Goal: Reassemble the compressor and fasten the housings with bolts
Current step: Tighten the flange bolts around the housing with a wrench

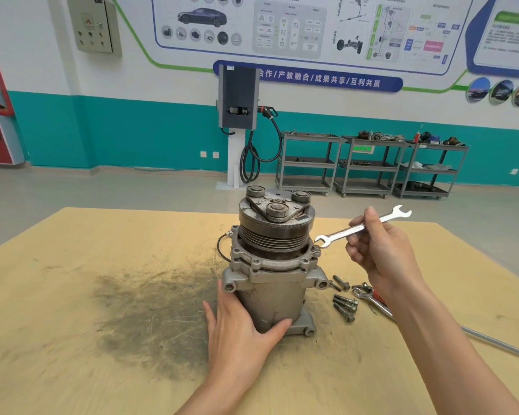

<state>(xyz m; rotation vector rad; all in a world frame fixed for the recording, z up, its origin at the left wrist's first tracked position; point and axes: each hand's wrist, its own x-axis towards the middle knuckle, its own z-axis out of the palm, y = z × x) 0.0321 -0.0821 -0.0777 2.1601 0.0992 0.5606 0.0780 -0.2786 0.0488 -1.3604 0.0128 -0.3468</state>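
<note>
While the compressor (274, 265) stands upright near the middle of the bench (72, 295), pulley end up, your left hand (240, 327) wraps the lower part of its grey body, thumb curled across the front and fingers laid round the left side. Your right hand (378, 250) is raised just to the right of the pulley and grips a double-ended open spanner (363, 226) by the middle of its shank. The spanner slants, its far jaw up and to the right, its near jaw down beside a bolt head (315, 249) on the right side of the housing flange; whether the jaw touches that bolt cannot be told. Four loose bolts (345, 307) lie on the bench just right of the compressor's base, with one more bolt (341, 282) a little beyond them. Pliers with red handles (369, 296) lie beside those bolts, partly hidden under your right forearm. A dark smear of grime (153, 319) spreads over the bench to the left of the compressor
</note>
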